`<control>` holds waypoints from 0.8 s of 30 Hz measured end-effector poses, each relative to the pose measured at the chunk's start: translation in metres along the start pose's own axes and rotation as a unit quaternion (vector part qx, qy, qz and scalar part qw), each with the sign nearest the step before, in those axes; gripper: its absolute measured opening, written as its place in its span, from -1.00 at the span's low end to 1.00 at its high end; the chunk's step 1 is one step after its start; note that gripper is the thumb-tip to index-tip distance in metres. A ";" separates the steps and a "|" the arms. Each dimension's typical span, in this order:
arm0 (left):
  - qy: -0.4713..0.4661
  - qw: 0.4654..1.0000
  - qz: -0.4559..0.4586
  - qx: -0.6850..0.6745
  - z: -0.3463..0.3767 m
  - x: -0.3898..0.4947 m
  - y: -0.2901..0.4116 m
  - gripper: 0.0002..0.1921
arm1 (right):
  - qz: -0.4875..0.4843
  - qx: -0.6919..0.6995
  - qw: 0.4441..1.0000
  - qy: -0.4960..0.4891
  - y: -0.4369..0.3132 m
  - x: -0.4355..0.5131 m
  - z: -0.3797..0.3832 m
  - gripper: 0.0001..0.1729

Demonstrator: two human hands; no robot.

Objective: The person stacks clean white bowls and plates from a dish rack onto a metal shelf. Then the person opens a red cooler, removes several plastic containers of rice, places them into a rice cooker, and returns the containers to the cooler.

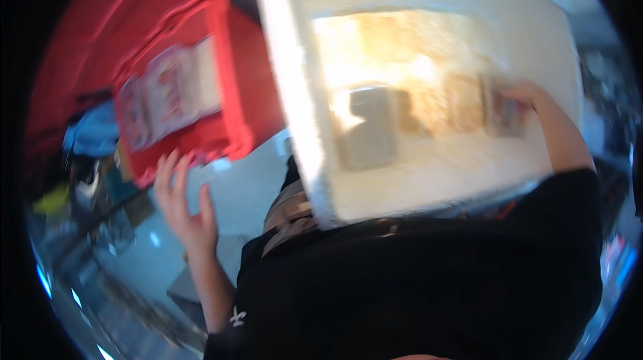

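My right hand (pixel 525 96) reaches into a brightly lit white box (pixel 442 184). Its fingers are closed over the upper edge of a small clear pack (pixel 502 114) with dark reddish contents, which stands near the box's right side; the thumb is hidden. My left hand (pixel 178 199) is raised at the near edge of a red plastic crate (pixel 236 78), fingers apart, holding nothing. Whether it touches the rim cannot be told. Inside the crate lie several clear plastic packs (pixel 171 88) with pink and red contents. Motion blurs the view.
A grey upright block (pixel 371 129) with a bright reflection stands at the left inside the white box. Brownish packs (pixel 462 104) line its back. Beyond the crate's left side lies a blue item (pixel 93 129). Pale floor (pixel 251 179) shows between crate and box.
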State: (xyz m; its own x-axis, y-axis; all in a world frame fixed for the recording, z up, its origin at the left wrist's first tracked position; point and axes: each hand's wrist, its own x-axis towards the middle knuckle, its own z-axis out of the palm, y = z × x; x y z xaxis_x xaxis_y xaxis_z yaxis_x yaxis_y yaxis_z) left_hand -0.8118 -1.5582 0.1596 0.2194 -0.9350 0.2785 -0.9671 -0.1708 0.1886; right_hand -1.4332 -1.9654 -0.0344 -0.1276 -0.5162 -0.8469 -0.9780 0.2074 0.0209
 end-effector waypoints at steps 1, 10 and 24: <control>0.005 1.000 -0.002 -0.006 -0.002 0.005 0.004 -0.48 | 0.008 0.033 0.999 -0.001 0.008 -0.002 0.001 -0.31; 0.016 0.999 -0.037 -0.018 -0.017 -0.009 -0.003 -0.45 | 0.027 0.010 0.999 0.023 -0.015 -0.001 0.014 -0.25; 0.005 0.999 -0.028 -0.035 -0.012 -0.007 -0.007 -0.45 | -0.061 0.381 0.918 -0.090 -0.020 0.000 0.044 -0.42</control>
State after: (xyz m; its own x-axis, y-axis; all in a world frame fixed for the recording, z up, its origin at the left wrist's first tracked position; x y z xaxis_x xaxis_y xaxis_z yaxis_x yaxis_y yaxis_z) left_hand -0.8048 -1.5464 0.1671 0.2751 -0.9215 0.2742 -0.9417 -0.2009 0.2697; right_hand -1.4067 -1.9330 -0.0584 0.0713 -0.4417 -0.8943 -0.5760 0.7138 -0.3984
